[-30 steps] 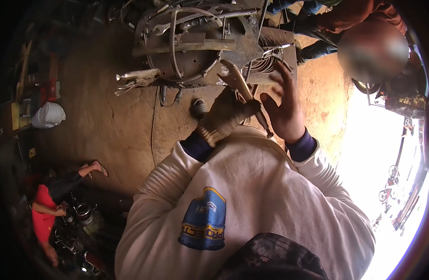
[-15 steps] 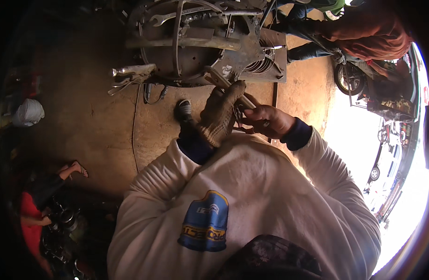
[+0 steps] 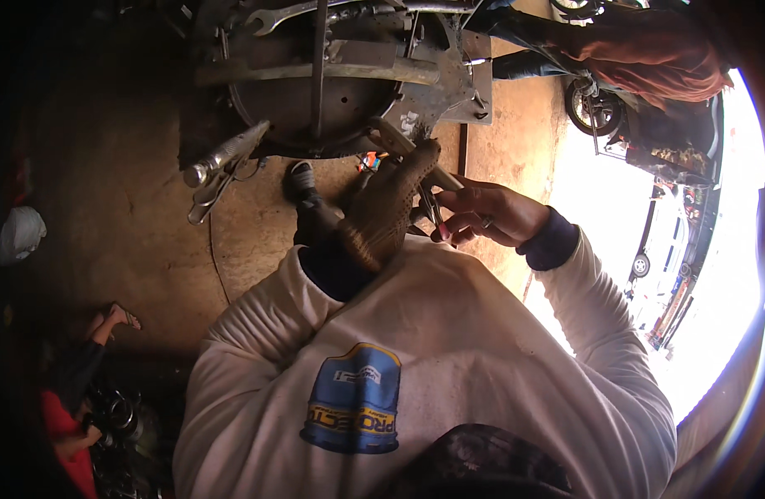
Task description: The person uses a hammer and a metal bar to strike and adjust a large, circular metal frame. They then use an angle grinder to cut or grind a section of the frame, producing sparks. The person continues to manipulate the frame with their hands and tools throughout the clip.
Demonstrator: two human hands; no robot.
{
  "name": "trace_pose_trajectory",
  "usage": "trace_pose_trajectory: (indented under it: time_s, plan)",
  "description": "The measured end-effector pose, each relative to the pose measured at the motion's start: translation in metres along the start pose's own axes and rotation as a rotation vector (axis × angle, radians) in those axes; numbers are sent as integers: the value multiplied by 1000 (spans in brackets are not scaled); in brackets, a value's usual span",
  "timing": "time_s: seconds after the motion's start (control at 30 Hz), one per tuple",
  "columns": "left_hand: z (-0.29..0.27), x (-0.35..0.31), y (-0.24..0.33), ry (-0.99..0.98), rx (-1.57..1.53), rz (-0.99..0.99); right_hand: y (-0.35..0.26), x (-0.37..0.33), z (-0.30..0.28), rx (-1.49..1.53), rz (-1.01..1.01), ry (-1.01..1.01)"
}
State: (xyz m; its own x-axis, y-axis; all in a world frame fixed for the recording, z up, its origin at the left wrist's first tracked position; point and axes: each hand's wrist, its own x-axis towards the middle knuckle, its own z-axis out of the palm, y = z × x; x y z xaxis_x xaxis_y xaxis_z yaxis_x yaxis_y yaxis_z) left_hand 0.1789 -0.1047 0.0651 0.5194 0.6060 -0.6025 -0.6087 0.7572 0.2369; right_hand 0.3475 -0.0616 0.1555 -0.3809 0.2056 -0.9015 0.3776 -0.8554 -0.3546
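1. My left hand wears a brown work glove; its fingers are curled shut around a slim metal tool, which I take for pliers, though I cannot tell for sure. The tool sits at chest height, between my two hands and just below the round metal frame.
2. My right hand is bare. Its fingers are bent inward and pressed close together, their tips touching the tool's lower end right beside the glove. A ring shows on one finger.
3. Both wrists come out of dark cuffs on my white sweatshirt, which fills the lower part of the view and carries a blue and yellow badge on the chest.
4. Just beyond my hands, the round metal frame rests on the brown earth floor. A large spanner lies across its top, and a flat bar crosses it from side to side.
5. At the frame's lower left edge a silvery tube-shaped part sticks out over the floor.
6. Right of the frame stands another person in a rust-coloured top, with a motorcycle wheel just beneath.
7. Far left of the frame lies a white bundle, and below it someone's sandalled foot.
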Motion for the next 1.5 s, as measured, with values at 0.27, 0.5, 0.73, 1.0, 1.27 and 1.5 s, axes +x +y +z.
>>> trace_pose_trajectory:
  time_s: [0.27, 0.5, 0.73, 1.0, 1.27, 1.5]
  plan:
    - [5, -2, 13, -211, -280, -196, -23, 0, 6, -280, -4, 29]
    - [5, -1, 11, -203, -220, -141, -32, -7, 29, -59, 31, 77]
    - [-9, 4, 8, -278, -303, -147, -34, 3, 22, -211, 112, 84]
    - [-54, -40, 26, 547, 1562, 1080, -36, 1, 22, -375, 88, 70]
    - [-50, -38, 24, 402, 1368, 710, -42, 1, 24, -351, 126, 49]
    - [-6, -34, 23, -57, 457, 267, -27, 6, 14, -236, 133, -17]
